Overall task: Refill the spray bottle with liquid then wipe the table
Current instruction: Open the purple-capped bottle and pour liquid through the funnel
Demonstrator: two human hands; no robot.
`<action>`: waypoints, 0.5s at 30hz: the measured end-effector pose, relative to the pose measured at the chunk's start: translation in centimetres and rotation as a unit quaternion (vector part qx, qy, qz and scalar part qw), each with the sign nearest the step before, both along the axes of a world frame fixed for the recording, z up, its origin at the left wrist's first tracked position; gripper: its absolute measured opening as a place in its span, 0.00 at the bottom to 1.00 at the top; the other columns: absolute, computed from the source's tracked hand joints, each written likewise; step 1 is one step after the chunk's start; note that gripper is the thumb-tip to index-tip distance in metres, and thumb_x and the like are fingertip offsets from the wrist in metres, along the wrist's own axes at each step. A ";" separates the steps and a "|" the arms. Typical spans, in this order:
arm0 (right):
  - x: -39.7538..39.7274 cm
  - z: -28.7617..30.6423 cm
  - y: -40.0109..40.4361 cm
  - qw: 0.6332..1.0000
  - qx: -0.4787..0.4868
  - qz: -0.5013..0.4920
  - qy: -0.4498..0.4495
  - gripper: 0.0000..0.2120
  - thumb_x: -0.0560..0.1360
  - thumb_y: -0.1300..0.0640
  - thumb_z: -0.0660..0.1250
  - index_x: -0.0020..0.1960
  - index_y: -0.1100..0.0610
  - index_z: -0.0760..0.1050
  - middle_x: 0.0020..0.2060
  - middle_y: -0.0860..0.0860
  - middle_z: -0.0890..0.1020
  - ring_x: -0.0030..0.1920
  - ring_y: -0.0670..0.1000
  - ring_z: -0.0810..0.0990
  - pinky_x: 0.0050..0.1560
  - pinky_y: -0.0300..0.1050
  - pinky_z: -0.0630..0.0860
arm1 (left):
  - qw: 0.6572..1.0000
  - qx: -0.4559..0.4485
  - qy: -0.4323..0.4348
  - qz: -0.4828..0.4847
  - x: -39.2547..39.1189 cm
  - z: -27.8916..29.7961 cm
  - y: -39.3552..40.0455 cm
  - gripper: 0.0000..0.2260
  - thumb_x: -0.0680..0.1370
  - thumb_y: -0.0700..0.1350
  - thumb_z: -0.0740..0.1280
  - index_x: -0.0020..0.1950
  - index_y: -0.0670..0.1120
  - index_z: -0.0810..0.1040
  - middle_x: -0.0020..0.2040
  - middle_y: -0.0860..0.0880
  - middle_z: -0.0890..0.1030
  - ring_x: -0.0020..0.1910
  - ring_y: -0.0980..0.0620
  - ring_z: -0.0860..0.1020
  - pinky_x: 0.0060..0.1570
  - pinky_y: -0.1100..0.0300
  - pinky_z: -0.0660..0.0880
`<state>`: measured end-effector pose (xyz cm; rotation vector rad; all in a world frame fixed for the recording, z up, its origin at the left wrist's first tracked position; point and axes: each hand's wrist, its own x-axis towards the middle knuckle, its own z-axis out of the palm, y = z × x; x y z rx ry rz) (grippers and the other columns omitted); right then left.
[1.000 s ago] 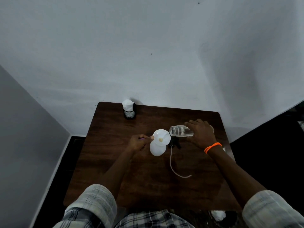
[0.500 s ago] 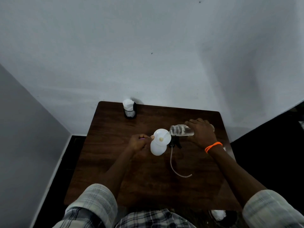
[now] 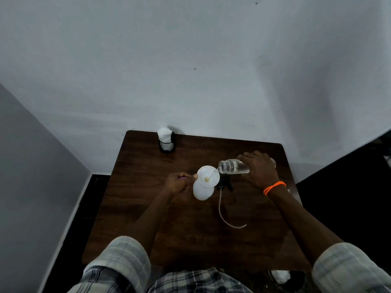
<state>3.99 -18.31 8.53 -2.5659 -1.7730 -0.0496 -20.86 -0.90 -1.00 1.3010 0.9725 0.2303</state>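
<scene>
A white spray bottle body (image 3: 202, 191) stands in the middle of the dark wooden table (image 3: 148, 218), with a white funnel (image 3: 208, 176) seated in its neck. My left hand (image 3: 177, 183) pinches the funnel's left rim. My right hand (image 3: 259, 169) grips a clear bottle (image 3: 232, 166), tipped on its side with its mouth over the funnel; a thin stream runs into it. The black spray head (image 3: 224, 183) lies on the table behind the white bottle, its pale tube (image 3: 225, 214) curling toward me.
A black mesh cup (image 3: 167, 143) stuffed with white tissue (image 3: 164, 133) stands at the table's far left corner, against the wall. Something white (image 3: 279, 274) lies low beyond the table's near right edge. An orange band circles my right wrist.
Hardly anything has moved. Both hands keep their hold and the clear bottle stays tipped over the funnel.
</scene>
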 end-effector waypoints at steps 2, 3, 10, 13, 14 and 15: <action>0.1 -0.1 0.1 1.000 0.000 0.000 -0.002 0.31 0.58 0.50 0.80 0.60 0.53 0.82 0.52 0.50 0.84 0.50 0.58 0.80 0.49 0.53 0.74 | 1.000 0.003 -0.002 0.003 0.0 0.1 0.0 0.15 0.73 0.51 0.78 0.44 0.38 0.83 0.27 0.51 0.77 0.25 0.59 0.73 0.27 0.66 0.70; 0.1 -0.1 0.1 1.000 0.000 0.000 -0.003 0.31 0.58 0.50 0.80 0.60 0.53 0.82 0.53 0.51 0.84 0.51 0.58 0.80 0.49 0.53 0.74 | 1.000 0.004 -0.002 0.003 0.0 0.0 0.0 0.16 0.73 0.51 0.78 0.45 0.37 0.83 0.27 0.50 0.76 0.24 0.59 0.72 0.27 0.66 0.70; 0.0 0.0 0.1 1.000 0.007 0.000 0.002 0.30 0.57 0.50 0.80 0.59 0.53 0.82 0.52 0.51 0.85 0.50 0.59 0.80 0.49 0.53 0.74 | 1.000 -0.003 0.005 0.007 0.0 0.1 0.1 0.18 0.72 0.52 0.78 0.46 0.36 0.83 0.28 0.47 0.76 0.25 0.56 0.71 0.25 0.64 0.69; 0.2 0.0 0.1 1.000 0.002 -0.002 0.000 0.31 0.59 0.48 0.79 0.61 0.52 0.82 0.54 0.50 0.84 0.51 0.58 0.80 0.50 0.52 0.73 | 1.000 -0.006 0.001 0.011 0.0 0.1 0.1 0.18 0.72 0.52 0.78 0.46 0.37 0.84 0.29 0.47 0.77 0.25 0.56 0.73 0.27 0.64 0.70; 0.3 0.0 0.1 1.000 0.000 -0.003 0.001 0.31 0.59 0.48 0.79 0.61 0.52 0.81 0.55 0.50 0.84 0.52 0.57 0.80 0.50 0.52 0.72 | 1.000 -0.009 0.000 0.011 -0.1 0.1 0.1 0.18 0.72 0.52 0.78 0.47 0.37 0.84 0.30 0.47 0.77 0.26 0.56 0.73 0.27 0.64 0.70; 0.3 0.0 0.1 1.000 0.001 -0.003 0.000 0.31 0.59 0.48 0.79 0.62 0.52 0.81 0.56 0.50 0.84 0.52 0.57 0.79 0.51 0.51 0.72 | 1.000 -0.009 -0.001 0.012 -0.1 0.0 0.1 0.18 0.71 0.52 0.79 0.47 0.37 0.84 0.30 0.46 0.78 0.26 0.56 0.73 0.27 0.64 0.70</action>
